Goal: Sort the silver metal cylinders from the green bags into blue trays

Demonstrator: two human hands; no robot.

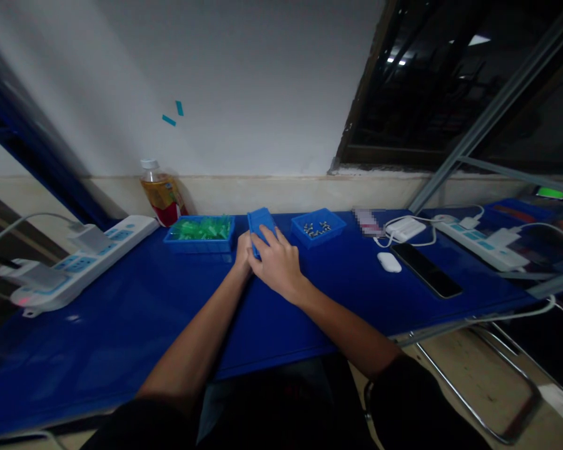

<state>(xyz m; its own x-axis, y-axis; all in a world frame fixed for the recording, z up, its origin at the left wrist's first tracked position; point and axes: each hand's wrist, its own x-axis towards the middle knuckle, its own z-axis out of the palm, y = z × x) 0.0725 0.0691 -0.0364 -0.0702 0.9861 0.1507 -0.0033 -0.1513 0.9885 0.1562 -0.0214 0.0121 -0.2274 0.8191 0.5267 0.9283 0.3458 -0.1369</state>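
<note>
Both my hands meet at a small blue tray [261, 220] standing in the middle of the blue table [136, 312]. My right hand [276, 261] lies over the tray's near end with fingers curled onto it. My left hand [242, 251] presses against the tray's left side, partly hidden behind the right hand. A blue tray of green parts [201, 232] sits just left of it. Another blue tray with small dark-and-silver parts [318, 228] sits just right.
A drink bottle [162, 199] stands by the wall. A white power strip [77, 262] with plugs lies at left. At right are a black phone [426, 270], a white earbud case [389, 262], a white charger [405, 229] and a second power strip [478, 242].
</note>
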